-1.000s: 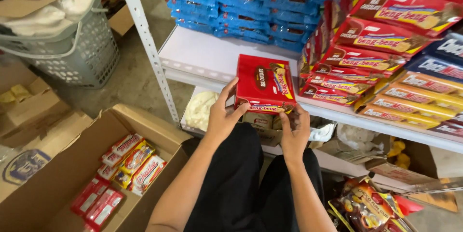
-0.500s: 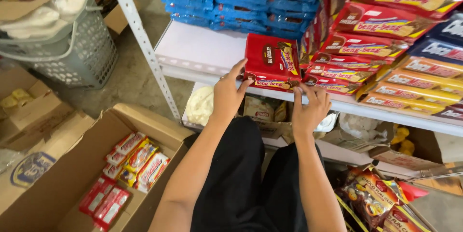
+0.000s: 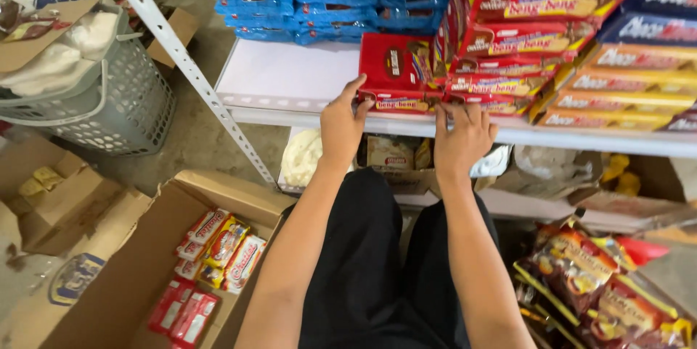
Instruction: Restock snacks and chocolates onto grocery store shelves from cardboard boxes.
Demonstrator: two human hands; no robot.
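Your left hand (image 3: pixel 340 125) and right hand (image 3: pixel 462 138) press the red snack box (image 3: pixel 396 73) at the front edge of the white shelf (image 3: pixel 290 77). It's a flat red carton with a dark round picture on top, sitting just beside the stacked red cartons (image 3: pixel 537 1). Left fingers are clamped on its near corner; right fingers are spread apart against its front edge.
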